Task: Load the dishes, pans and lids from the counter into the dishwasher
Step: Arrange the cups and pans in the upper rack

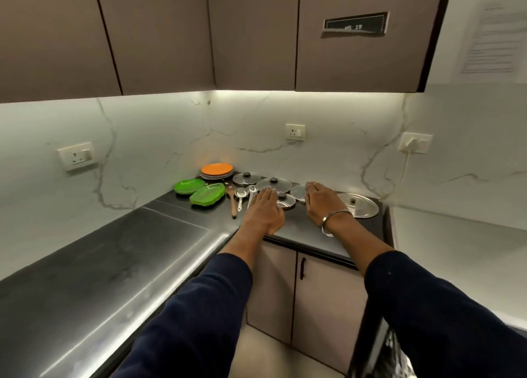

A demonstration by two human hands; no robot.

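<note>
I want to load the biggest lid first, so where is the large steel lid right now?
In the head view, the large steel lid lies flat on the dark counter at the far right end, just right of the right hand and near the corner wall.

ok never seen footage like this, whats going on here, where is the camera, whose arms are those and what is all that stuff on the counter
There is no machine here. A person wears a wide-angle camera on the head, so this single picture looks forward and down along their own arms in dark blue sleeves.

Both hands reach over a dark counter in a kitchen corner. The left hand and the right hand, with a metal bangle on its wrist, lie flat with straight fingers. Neither grips anything.

At the back stands a stack of plates with an orange plate on top. Beside it are two stacks of green plates, a wooden spoon, metal spoons and several steel lids, the biggest lid at far right.
</note>
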